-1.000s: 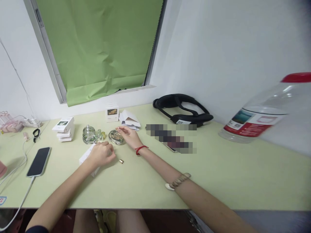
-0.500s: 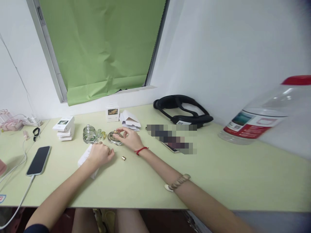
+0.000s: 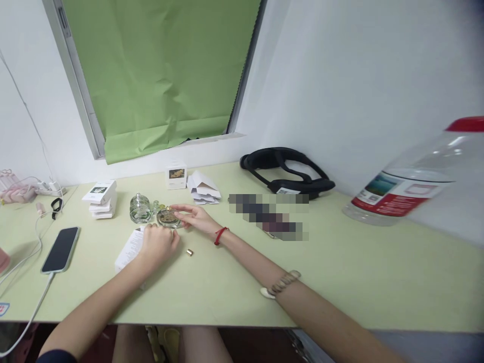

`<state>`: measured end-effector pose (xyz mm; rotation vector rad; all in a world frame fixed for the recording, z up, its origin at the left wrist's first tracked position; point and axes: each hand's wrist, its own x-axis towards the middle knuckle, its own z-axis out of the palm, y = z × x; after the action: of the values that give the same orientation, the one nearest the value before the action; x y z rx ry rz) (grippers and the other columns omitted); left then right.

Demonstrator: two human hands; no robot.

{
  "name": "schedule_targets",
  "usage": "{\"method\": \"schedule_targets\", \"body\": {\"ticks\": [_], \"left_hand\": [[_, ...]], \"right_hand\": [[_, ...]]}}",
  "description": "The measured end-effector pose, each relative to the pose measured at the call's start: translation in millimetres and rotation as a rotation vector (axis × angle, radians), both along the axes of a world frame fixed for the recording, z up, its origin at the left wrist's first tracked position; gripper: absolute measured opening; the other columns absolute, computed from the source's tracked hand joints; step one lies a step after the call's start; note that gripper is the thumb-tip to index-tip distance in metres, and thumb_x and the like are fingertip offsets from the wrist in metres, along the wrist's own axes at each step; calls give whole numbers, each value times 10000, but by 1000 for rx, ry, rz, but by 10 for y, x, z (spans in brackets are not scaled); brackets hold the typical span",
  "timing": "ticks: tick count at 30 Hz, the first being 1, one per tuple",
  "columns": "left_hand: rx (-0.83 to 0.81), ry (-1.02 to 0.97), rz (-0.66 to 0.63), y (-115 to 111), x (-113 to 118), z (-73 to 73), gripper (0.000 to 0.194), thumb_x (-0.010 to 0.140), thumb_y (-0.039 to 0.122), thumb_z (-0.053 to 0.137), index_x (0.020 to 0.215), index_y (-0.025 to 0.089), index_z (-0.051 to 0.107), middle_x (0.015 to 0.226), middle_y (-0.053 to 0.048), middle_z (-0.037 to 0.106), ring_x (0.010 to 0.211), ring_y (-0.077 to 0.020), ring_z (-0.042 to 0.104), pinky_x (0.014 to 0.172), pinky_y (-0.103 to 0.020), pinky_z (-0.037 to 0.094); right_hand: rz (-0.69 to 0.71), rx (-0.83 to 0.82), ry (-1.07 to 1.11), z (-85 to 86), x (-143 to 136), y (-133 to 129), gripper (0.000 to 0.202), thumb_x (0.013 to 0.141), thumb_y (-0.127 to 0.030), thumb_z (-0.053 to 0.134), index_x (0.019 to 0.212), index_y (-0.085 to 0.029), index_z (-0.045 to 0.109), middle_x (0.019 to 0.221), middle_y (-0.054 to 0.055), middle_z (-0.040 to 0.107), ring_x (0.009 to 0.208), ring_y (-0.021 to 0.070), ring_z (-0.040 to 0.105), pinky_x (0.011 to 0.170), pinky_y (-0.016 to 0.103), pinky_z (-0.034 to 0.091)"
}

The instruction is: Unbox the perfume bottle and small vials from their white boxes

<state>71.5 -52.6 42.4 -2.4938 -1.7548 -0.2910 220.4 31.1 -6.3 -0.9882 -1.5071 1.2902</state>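
Observation:
A small oval glass perfume bottle with a gold neck stands on the table. The fingers and thumb of my right hand pinch it at its right side. My left hand is curled closed just in front of the bottle, and its fingertips are hidden. Partly under that hand and wrist lies a printed white carton. Between and below the two hands rests a small gold cap. Left of the held bottle stand more glass bottles in a row, with small clear and yellowish caps beside them.
A stack of white boxes stands left. Behind are a white box and folded white cartons. A phone charges at left. To the right are a black headset, a blurred-out object and a large water bottle.
My right hand has moved left with the perfume bottle, bringing it closer to the row of bottles. The white carton under my left hand has shifted slightly to the left.

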Motion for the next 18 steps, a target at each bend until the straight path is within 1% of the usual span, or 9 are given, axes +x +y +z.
{"method": "schedule_targets", "body": {"ticks": [2, 4, 7, 10, 12, 15, 17, 18], "left_hand": [[55, 15, -37, -12, 13, 30, 372, 894, 268, 359, 805, 129, 693, 800, -120, 672, 806, -223, 627, 772, -354, 448], [100, -4, -101, -10, 17, 33, 352, 897, 259, 362, 841, 143, 689, 847, -111, 670, 859, -220, 617, 790, -346, 451], [122, -69, -207, 16, 11, -8, 307, 881, 234, 390, 848, 147, 682, 866, -98, 667, 894, -218, 591, 827, -351, 452], [126, -113, -251, 48, -1, -51, 266, 860, 219, 423, 812, 155, 677, 842, -80, 664, 893, -215, 566, 854, -361, 443], [138, -134, -243, 62, -12, -64, 241, 850, 218, 445, 782, 161, 668, 847, -72, 655, 910, -212, 551, 865, -361, 436], [177, -153, -233, 70, -28, -70, 192, 834, 220, 478, 787, 168, 657, 952, -70, 631, 994, -216, 525, 897, -364, 416], [179, -152, -253, 70, -35, -74, 170, 828, 216, 492, 811, 175, 656, 1017, -67, 610, 1047, -216, 508, 940, -369, 392], [171, -149, -259, 70, -36, -78, 168, 827, 215, 495, 833, 177, 659, 1035, -66, 604, 1062, -214, 504, 960, -370, 379]], "right_hand": [[82, -21, 23, -4, -32, -33, 520, 677, -437, 705, 1144, -215, 646, 1195, 80, 629, 617, 85, 600, 531, 214, 494], [167, -29, 44, -6, -68, -67, 549, 693, -428, 691, 1196, -222, 618, 1218, 81, 617, 684, 110, 631, 571, 222, 515], [257, -18, 47, -17, -111, -102, 627, 702, -391, 684, 1289, -213, 553, 1106, 79, 673, 804, 162, 653, 688, 271, 547], [267, -9, 24, -43, -129, -101, 689, 701, -326, 691, 1347, -193, 495, 1037, 79, 697, 899, 196, 647, 779, 314, 547], [257, 1, 37, -60, -130, -84, 663, 707, -298, 686, 1335, -181, 508, 1125, 94, 667, 991, 215, 629, 849, 336, 531], [244, 31, 78, -75, -126, -58, 572, 697, -260, 686, 1256, -200, 584, 1359, 91, 512, 1143, 233, 565, 971, 354, 470], [260, 19, 99, -76, -126, -49, 575, 686, -241, 689, 1251, -216, 585, 1401, 84, 468, 1201, 235, 526, 1024, 368, 428], [276, 2, 110, -75, -127, -48, 600, 682, -235, 691, 1270, -219, 568, 1387, 86, 484, 1214, 234, 515, 1038, 376, 414]]}}
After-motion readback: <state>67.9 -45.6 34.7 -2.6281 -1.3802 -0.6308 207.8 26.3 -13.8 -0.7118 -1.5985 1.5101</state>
